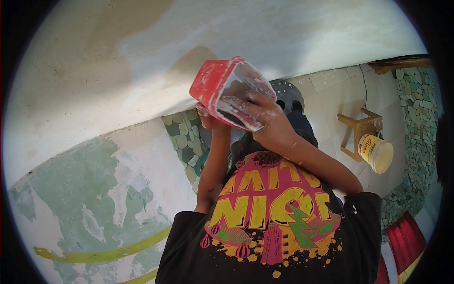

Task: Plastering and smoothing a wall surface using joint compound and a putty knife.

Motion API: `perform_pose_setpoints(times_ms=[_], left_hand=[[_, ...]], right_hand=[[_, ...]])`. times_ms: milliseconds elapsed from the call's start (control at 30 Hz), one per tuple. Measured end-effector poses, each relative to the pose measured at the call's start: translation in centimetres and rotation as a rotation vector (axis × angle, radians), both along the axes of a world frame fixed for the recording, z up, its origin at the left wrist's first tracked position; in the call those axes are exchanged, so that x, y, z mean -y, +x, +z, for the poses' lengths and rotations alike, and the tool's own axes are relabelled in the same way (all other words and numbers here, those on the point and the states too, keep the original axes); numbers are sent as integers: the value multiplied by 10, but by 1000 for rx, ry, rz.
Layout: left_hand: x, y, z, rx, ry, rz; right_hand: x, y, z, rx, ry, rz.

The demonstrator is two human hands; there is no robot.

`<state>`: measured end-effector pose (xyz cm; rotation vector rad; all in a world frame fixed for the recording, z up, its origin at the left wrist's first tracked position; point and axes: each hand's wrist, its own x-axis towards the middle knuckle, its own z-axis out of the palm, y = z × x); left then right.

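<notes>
We have a rectangular red plastic tub (215, 85), smeared with white, raised above our chest in front of a pale, patchily darkened wall (71, 80). It tilts so that its open mouth faces right and partly toward us, showing greyish residue inside. Our left hand (210, 118) supports the tub at its lower left, fingers bent up around that side; this grip is closed against the plastic. Our right hand (267, 116), marked with white, lies across the lower right of the mouth with fingers partly bent and reaching inside. We cannot tell how tightly this second grip is closed, or whether it has hold of a tool or just the rim.

Below the tub is our black T-shirt (274, 227) with a pink, yellow and green print. Behind the tub's right side, a dark grey rounded object with small holes (293, 92) is partly hidden.

To the right stretches a pale tiled floor (326, 104). Near its right edge, a brown wooden stool (371, 125) and a white round bucket with a yellow label (376, 152) overlap; we cannot tell whether they touch. Greenish stone paving (416, 128) borders that edge, with red cloth (405, 239) near its lower end. At lower left, a flaking green-and-white painted surface (80, 199) carries a yellow-green stripe (109, 254).
</notes>
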<state>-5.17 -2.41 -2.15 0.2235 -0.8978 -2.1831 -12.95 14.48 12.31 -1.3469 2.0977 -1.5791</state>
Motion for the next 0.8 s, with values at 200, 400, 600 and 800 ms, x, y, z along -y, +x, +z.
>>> perform_pose_setpoints(times_ms=[200,400,600,800], left_hand=[[9,6,-6,24,1,33],[0,10,11,105,30,60],[-10,-2,24,173,47,116],[4,-6,44,151,70,144]], right_hand=[[-9,-10,28,72,-127,-103],[-16,-17,33,222,-192,-135],[-19,-14,39,925,-207,-195],[-39,-51,36,-491,-242,-114]])
